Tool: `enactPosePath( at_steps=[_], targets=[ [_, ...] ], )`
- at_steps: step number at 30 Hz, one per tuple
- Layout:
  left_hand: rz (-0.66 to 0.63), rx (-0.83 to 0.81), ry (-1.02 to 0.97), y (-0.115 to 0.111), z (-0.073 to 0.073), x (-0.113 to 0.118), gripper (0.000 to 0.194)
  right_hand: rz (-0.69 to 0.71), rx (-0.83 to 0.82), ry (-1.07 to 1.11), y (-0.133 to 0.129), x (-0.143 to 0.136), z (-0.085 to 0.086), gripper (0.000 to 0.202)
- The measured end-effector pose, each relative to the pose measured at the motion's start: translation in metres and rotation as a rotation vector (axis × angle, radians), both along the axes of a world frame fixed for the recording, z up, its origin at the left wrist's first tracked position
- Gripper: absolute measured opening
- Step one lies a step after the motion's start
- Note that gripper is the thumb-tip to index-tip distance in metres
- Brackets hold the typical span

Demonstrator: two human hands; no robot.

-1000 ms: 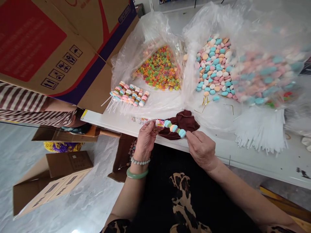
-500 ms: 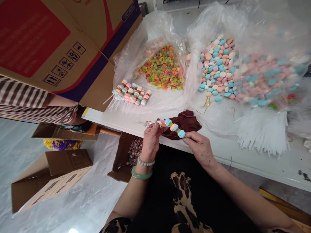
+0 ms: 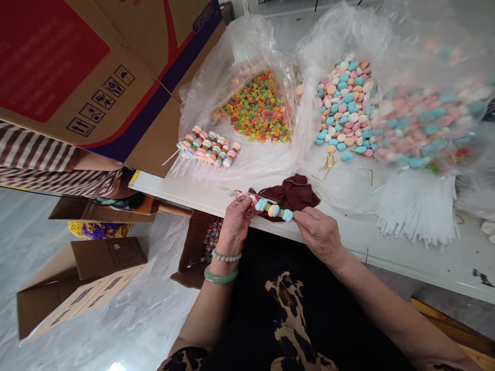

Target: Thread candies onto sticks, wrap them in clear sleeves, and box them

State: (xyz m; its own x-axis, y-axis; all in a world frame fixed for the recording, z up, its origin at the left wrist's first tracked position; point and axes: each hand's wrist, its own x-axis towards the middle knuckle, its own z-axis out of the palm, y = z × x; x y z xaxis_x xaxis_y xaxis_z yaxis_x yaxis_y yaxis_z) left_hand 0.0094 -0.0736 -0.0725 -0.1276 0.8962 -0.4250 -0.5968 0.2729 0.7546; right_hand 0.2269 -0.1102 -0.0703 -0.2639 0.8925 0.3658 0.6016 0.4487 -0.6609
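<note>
In my closed right hand [image 3: 319, 233], thumb and fingers pinch the right end of a candy skewer [image 3: 274, 210]. Blue and orange candies alternate along it with small green pieces. My left hand [image 3: 236, 219], wearing a beaded bracelet and a green bangle, is closed on a clear wrapper with a colourful print [image 3: 253, 198]. The skewer's left end lies against this wrapper at my left fingertips; how far it reaches inside is hidden. Behind the skewer, a dark brown cloth [image 3: 297, 191] lies crumpled on the white table [image 3: 348, 226].
Finished-looking candy skewers [image 3: 209, 147] lie at the left, beside a bag of ring candies [image 3: 259, 108]. Bagged pastel candies [image 3: 344, 108] and white sticks [image 3: 417, 211] are to the right. A large carton [image 3: 147, 67] stands at the left; an open box [image 3: 191, 252] sits below the table edge.
The skewer has shifted left and lies flatter, its left end closer to my left fingers. Less of the printed wrapper shows. My left hand has moved slightly left.
</note>
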Motion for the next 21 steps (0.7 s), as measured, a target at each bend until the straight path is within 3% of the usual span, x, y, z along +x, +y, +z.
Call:
enactPosePath(
  at_steps=[3, 6, 9, 11, 15, 21],
  targets=[
    [0.052, 0.011, -0.004, 0.001, 0.000, -0.007, 0.020, -0.025, -0.233, 0.239, 0.005, 0.002, 0.001, 0.016],
    [0.027, -0.010, -0.045, 0.000, 0.001, -0.006, 0.018, -0.076, -0.600, 0.651, 0.010, -0.006, 0.007, 0.012],
    [0.003, -0.003, -0.119, -0.003, 0.002, 0.005, 0.017, -0.021, -0.891, 1.035, 0.014, -0.023, 0.020, 0.015],
    [0.003, 0.029, -0.147, -0.005, 0.002, 0.013, 0.020, 0.006, -0.930, 1.160, 0.017, -0.033, 0.030, 0.016],
    [-0.008, 0.071, -0.140, -0.007, 0.001, 0.024, 0.023, -0.036, -0.889, 1.197, 0.020, -0.041, 0.040, 0.015],
    [-0.041, 0.077, -0.015, -0.012, 0.003, 0.035, 0.023, -0.004, -0.992, 1.217, 0.019, -0.034, 0.034, 0.019]
  ],
)
